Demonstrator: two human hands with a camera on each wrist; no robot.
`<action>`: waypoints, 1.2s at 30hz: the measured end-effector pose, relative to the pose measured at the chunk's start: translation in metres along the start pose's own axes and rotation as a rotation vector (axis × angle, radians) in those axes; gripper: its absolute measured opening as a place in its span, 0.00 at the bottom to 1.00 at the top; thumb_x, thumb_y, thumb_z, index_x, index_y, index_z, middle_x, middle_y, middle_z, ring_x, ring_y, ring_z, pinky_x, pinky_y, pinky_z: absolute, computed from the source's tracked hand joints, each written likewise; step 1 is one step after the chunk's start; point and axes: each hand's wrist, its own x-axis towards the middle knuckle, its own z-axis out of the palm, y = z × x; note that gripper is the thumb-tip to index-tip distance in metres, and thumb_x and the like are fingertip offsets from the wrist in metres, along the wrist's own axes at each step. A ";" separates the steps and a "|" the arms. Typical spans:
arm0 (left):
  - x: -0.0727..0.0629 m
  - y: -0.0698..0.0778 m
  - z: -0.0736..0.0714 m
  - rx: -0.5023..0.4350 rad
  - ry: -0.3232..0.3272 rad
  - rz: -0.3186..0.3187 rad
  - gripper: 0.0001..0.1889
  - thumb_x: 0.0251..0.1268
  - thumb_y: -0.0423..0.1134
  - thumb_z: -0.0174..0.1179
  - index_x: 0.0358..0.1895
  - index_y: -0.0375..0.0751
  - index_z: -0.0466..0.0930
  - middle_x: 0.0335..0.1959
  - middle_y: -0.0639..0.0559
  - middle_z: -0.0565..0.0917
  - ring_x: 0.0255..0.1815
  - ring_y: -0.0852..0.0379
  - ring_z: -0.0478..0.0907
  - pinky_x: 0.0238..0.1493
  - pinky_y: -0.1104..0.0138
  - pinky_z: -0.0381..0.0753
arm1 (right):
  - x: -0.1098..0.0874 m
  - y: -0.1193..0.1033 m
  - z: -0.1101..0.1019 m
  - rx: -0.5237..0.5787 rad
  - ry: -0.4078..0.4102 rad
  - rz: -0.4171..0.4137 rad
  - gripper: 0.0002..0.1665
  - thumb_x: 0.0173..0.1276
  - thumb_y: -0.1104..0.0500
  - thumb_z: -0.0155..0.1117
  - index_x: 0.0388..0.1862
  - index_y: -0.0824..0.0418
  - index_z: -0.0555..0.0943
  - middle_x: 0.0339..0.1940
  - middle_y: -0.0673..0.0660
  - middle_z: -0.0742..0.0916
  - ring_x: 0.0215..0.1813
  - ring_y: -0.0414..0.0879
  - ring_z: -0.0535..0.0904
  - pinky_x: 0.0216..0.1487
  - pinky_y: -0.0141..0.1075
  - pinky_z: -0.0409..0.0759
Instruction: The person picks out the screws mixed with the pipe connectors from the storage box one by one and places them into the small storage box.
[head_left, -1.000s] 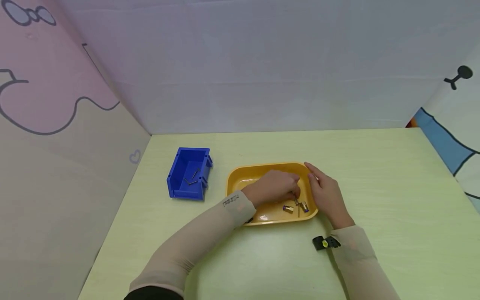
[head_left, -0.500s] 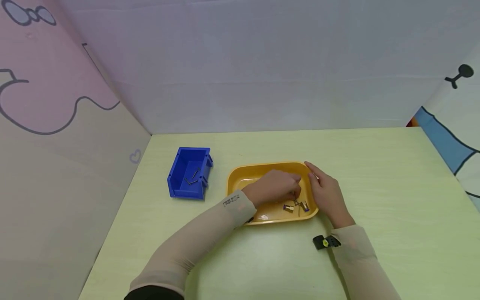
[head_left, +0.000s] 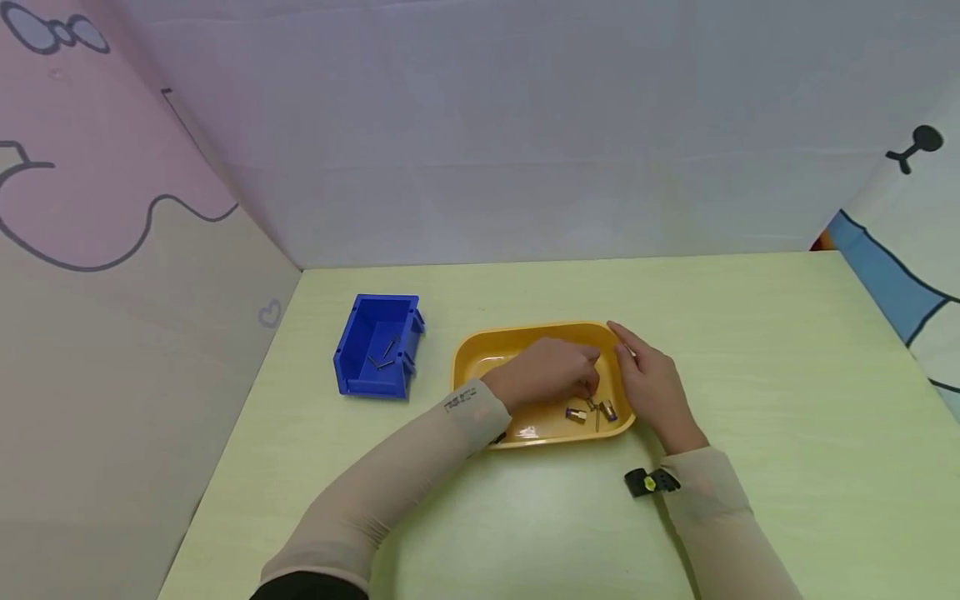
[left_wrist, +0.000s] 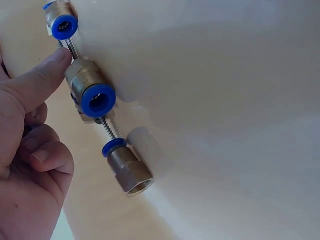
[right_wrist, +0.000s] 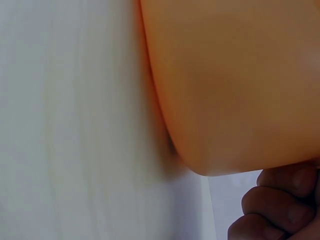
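My left hand [head_left: 547, 369] reaches down into the yellow tray [head_left: 480, 342]. In the left wrist view its thumb [left_wrist: 47, 72] points out to a screw [left_wrist: 71, 48] between brass fittings, the other fingers curled back; I cannot tell whether it pinches anything. The push-in pneumatic fittings have blue collars: one fitting [left_wrist: 92, 90] lies right by the thumb tip, another fitting [left_wrist: 127, 167] below it, a third fitting [left_wrist: 61, 20] above. A second screw [left_wrist: 109, 128] shows between two of them. My right hand [head_left: 660, 392] grips the tray's right end, fingers [right_wrist: 275, 205] curled at its far side.
A blue parts bin [head_left: 375, 379] with several screws [head_left: 386, 364] in it stands left of the tray on the pale green table [head_left: 787, 358]. White fabric walls [head_left: 525, 133] close off the back and sides. A black strap [head_left: 651, 483] sits at the right wrist.
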 end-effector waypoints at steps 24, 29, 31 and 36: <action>-0.042 -0.009 -0.059 -0.043 0.279 -0.360 0.08 0.67 0.52 0.63 0.41 0.61 0.90 0.28 0.61 0.68 0.21 0.66 0.66 0.19 0.72 0.64 | 0.003 0.002 0.004 -0.009 0.007 0.012 0.26 0.83 0.50 0.45 0.74 0.52 0.70 0.14 0.52 0.68 0.18 0.45 0.62 0.21 0.36 0.65; -0.061 -0.022 -0.069 -0.113 0.364 -0.468 0.06 0.67 0.50 0.64 0.40 0.61 0.89 0.28 0.61 0.68 0.21 0.62 0.63 0.21 0.70 0.62 | 0.003 0.001 0.004 -0.005 0.010 0.007 0.26 0.83 0.50 0.45 0.74 0.52 0.70 0.14 0.52 0.68 0.18 0.45 0.62 0.22 0.36 0.64; -0.068 -0.026 -0.072 -0.147 0.385 -0.508 0.05 0.67 0.49 0.65 0.39 0.60 0.89 0.29 0.61 0.69 0.21 0.61 0.64 0.22 0.69 0.63 | 0.002 0.001 0.003 0.002 0.007 0.005 0.26 0.83 0.50 0.44 0.74 0.52 0.70 0.14 0.52 0.68 0.18 0.45 0.62 0.21 0.36 0.64; -0.082 -0.033 -0.076 -0.198 0.407 -0.571 0.06 0.68 0.48 0.64 0.40 0.59 0.90 0.31 0.61 0.72 0.23 0.60 0.66 0.24 0.68 0.66 | 0.002 0.000 0.003 0.009 0.004 0.010 0.26 0.83 0.50 0.44 0.74 0.53 0.70 0.14 0.52 0.68 0.17 0.45 0.62 0.20 0.36 0.64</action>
